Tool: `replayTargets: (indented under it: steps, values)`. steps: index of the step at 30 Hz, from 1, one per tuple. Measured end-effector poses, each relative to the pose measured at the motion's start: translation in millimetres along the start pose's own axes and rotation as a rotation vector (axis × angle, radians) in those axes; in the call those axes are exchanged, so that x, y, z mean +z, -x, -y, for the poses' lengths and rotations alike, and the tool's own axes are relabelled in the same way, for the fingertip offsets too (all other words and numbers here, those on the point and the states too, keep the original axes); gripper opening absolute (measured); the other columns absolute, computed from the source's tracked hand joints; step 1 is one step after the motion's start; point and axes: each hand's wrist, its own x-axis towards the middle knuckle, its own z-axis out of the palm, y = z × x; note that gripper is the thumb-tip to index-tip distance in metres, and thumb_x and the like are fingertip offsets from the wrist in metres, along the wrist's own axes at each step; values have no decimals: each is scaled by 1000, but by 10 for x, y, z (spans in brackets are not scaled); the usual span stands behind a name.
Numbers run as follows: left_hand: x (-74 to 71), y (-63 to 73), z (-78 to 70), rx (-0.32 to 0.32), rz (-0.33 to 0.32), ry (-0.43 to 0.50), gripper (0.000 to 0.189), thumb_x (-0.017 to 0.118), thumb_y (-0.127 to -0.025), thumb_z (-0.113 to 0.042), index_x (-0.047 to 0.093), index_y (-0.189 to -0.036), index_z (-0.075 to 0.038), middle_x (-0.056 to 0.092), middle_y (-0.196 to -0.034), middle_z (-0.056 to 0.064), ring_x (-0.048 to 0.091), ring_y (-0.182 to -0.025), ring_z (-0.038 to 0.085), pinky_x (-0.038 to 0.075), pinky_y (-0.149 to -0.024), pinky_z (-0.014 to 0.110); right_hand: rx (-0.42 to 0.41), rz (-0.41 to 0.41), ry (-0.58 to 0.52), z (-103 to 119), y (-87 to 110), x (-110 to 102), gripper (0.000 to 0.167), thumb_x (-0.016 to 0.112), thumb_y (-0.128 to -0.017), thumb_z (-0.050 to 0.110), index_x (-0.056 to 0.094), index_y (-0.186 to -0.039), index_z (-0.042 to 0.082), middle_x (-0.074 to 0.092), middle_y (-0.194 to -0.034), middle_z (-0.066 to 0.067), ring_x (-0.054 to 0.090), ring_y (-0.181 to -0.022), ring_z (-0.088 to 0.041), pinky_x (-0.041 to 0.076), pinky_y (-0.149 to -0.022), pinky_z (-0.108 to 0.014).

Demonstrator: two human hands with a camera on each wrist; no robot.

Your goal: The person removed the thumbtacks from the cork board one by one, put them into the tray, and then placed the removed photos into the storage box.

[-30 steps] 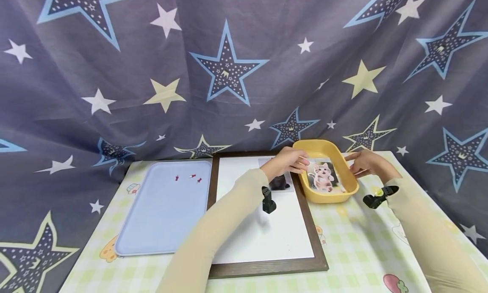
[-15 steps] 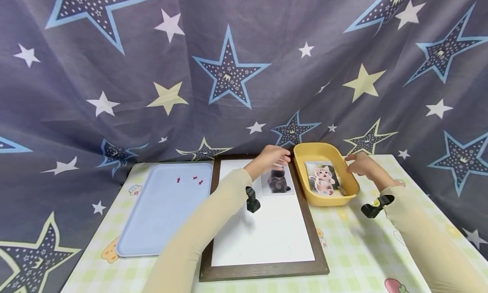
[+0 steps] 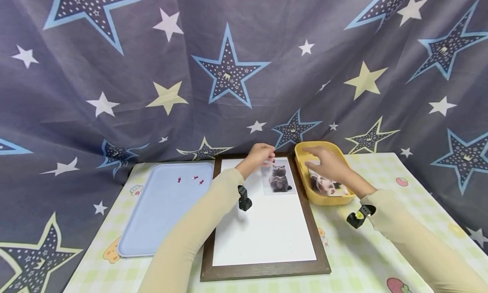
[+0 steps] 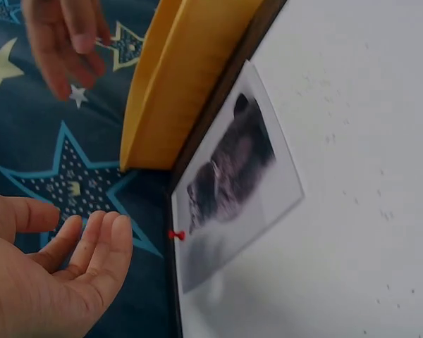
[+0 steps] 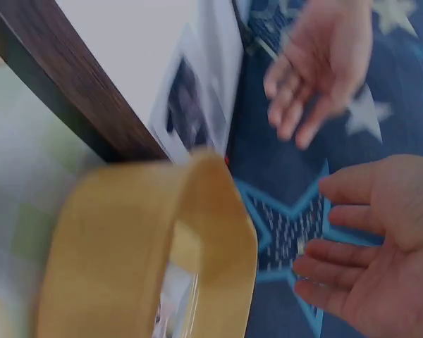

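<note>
A red pushpin (image 4: 176, 235), tip hidden, apparently secures a rectangular grey-cat photo (image 3: 279, 181) to a white, brown-framed board (image 3: 263, 229); left hand (image 3: 260, 155) near the photo, right hand (image 3: 330, 163) over a yellow plastic tub (image 3: 328, 199), both empty, fingers loose.

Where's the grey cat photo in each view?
Head: photo right of centre, on the board's upper right.
Left wrist: photo near the middle.
Right wrist: photo in the upper half, slightly left of centre, blurred.
Shared landmark: yellow bin, right of the photo in head, upper left of it in left wrist, below it in right wrist.
</note>
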Motion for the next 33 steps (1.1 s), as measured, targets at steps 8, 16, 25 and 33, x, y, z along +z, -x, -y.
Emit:
replayTargets:
  steps: [8, 16, 25, 33]
  values:
    - [-94, -68, 148, -9, 7, -71, 36, 48, -102, -7, 60, -135, 2, 62, -130, 25, 60, -123, 42, 55, -101, 50, -128, 167, 179, 370, -35, 318, 50, 63, -102, 23, 53, -145, 0, 52, -146, -29, 54, -132, -44, 51, -104, -57]
    - [-129, -115, 237, 9, 8, -132, 35, 49, -101, -6, 61, -132, 3, 65, -126, 25, 64, -118, 41, 57, -99, 49, -271, 185, 346, 362, -50, 654, 52, 66, -99, 26, 55, -143, 2, 57, -141, -26, 58, -128, -42, 54, -101, -53]
    - [-134, -164, 254, -13, 0, -163, 35, 50, -103, -10, 61, -133, 4, 66, -125, 26, 65, -114, 38, 58, -96, 47, -277, 219, 436, 298, -45, 824, 51, 61, -102, 30, 54, -145, 3, 54, -145, -24, 56, -131, -40, 50, -106, -52]
    - [-96, -199, 219, -20, 27, -193, 37, 50, -103, -10, 59, -136, 5, 65, -127, 27, 65, -117, 40, 57, -98, 48, -196, 306, 421, 306, -92, 858, 55, 56, -105, 35, 48, -150, 4, 49, -150, -27, 52, -136, -44, 46, -111, -55]
